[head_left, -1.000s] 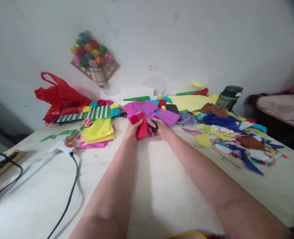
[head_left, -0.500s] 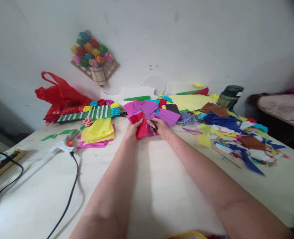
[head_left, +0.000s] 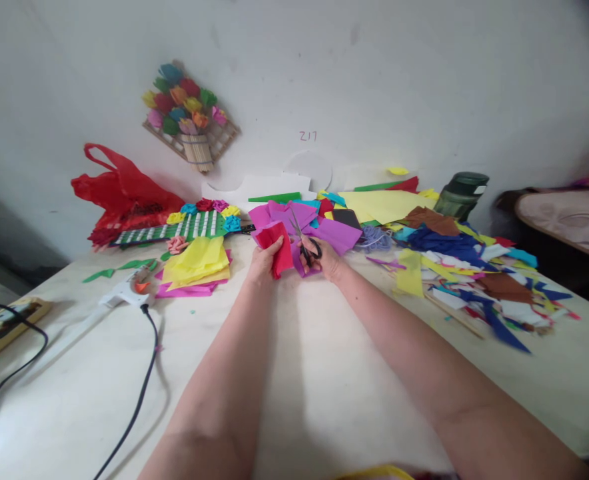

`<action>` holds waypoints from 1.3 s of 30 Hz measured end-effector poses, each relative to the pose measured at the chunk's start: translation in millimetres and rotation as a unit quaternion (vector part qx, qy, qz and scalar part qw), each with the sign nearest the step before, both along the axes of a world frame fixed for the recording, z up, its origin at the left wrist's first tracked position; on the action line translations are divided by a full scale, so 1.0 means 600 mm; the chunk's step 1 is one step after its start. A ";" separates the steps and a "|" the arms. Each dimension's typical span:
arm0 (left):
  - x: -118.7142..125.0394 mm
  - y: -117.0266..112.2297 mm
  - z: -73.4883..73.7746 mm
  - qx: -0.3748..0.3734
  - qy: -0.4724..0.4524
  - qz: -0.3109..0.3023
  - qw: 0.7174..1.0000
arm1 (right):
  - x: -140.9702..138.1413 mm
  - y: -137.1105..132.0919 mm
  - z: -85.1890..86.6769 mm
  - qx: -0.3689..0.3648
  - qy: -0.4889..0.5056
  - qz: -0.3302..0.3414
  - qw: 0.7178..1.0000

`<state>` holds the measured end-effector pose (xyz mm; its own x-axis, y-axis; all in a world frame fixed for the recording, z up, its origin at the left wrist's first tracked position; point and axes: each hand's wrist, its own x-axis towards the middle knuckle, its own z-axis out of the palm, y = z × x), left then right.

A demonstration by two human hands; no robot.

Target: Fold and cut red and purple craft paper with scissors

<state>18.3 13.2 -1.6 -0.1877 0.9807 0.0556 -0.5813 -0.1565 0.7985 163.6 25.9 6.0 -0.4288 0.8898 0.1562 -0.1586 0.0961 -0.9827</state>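
My left hand (head_left: 264, 259) is closed on a folded piece of red crepe paper (head_left: 281, 250), thumb on top. In my right hand (head_left: 321, 258) are scissors (head_left: 308, 250) with black handles, their blades pointing up and away, just right of the red paper and apart from it. Purple paper sheets (head_left: 334, 235) lie on the table behind and beneath both hands. Left of my left hand sits a stack of yellow paper (head_left: 197, 261) over pink sheets.
A glue gun (head_left: 129, 290) with a black cord and a power strip (head_left: 9, 327) lie at left. Behind them are a red plastic bag (head_left: 124, 190) and a green board with paper flowers (head_left: 194, 225). Paper scraps (head_left: 474, 273) and a dark green bottle (head_left: 459, 195) are at right.
The scissors have come away from the red paper's edge and now show apart from it, slightly to the right. The red paper's right edge has moved slightly left.
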 end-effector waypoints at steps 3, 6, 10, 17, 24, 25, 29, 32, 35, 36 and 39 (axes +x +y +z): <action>-0.003 0.008 -0.006 0.025 -0.032 0.034 0.999 | -0.004 -0.004 -0.003 -0.002 -0.024 0.000 1.000; -0.008 0.017 -0.014 0.053 -0.055 0.071 0.995 | -0.013 -0.012 -0.006 -0.011 -0.055 -0.002 0.998; -0.013 0.025 -0.018 0.067 -0.070 0.117 0.988 | -0.023 -0.021 -0.010 -0.014 -0.077 0.004 0.997; -0.015 0.022 -0.014 0.052 -0.098 0.123 0.986 | -0.020 -0.017 -0.014 0.054 -0.158 -0.022 0.986; -0.016 0.023 -0.014 0.039 -0.102 0.110 0.988 | -0.006 -0.015 -0.011 0.163 -0.272 -0.078 0.945; -0.016 0.022 -0.014 0.040 -0.104 0.106 0.988 | -0.003 -0.015 -0.009 0.182 -0.284 -0.083 0.938; -0.015 0.020 -0.012 0.033 -0.112 0.071 0.991 | 0.007 -0.014 -0.002 0.248 -0.323 -0.099 0.908; -0.015 0.016 -0.010 0.024 -0.112 0.041 0.993 | 0.014 -0.014 0.004 0.278 -0.353 -0.108 0.887; -0.017 0.015 -0.009 0.020 -0.113 0.021 0.993 | 0.018 -0.014 0.010 0.288 -0.380 -0.112 0.872; -0.017 0.014 -0.009 0.017 -0.113 0.020 0.993 | 0.019 -0.015 0.012 0.288 -0.387 -0.111 0.869; -0.018 0.015 -0.010 0.003 -0.111 0.021 0.994 | 0.020 -0.016 0.015 0.290 -0.398 -0.114 0.863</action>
<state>7.6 22.2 -7.4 -0.2377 0.9712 0.0143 -0.7357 -0.1896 0.6502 175.5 16.3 14.8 -0.4300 0.8366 0.3395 0.6327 0.5475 -0.5477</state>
